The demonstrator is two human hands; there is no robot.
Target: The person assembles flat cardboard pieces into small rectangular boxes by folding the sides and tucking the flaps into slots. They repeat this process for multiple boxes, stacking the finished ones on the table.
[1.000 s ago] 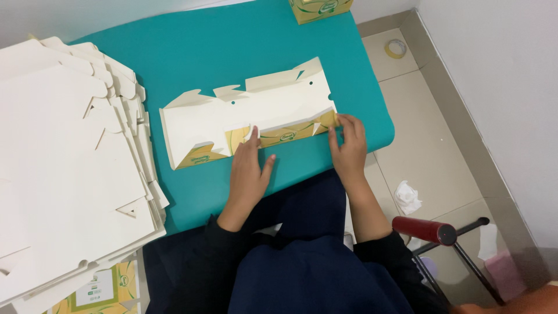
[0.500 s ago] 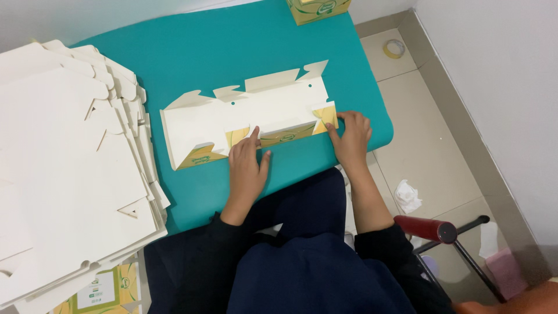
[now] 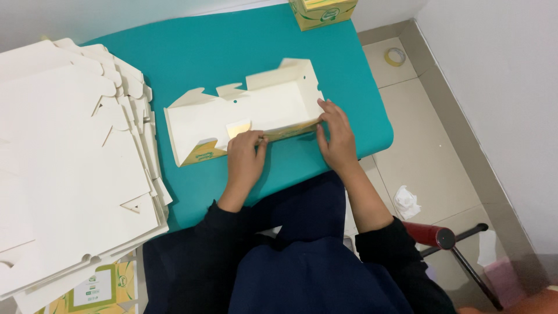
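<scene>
A cream cardboard box blank (image 3: 256, 110) lies partly folded on the teal table (image 3: 232, 46), its right end raised into walls. My left hand (image 3: 244, 160) presses its near long flap, fingers bent over the edge beside a yellow-green printed patch. At the box's right near corner my right hand (image 3: 336, 139) grips the raised side wall.
A thick stack of flat cream box blanks (image 3: 70, 168) covers the table's left side. A finished yellow-green box (image 3: 322, 10) stands at the far edge. On the tiled floor to the right lie a tape roll (image 3: 396, 56), crumpled paper (image 3: 407, 202) and a red-handled stand (image 3: 433, 235).
The box's right end has been folded up into standing walls. Both hands have shifted a little along the near flap, my right hand moving up onto the corner.
</scene>
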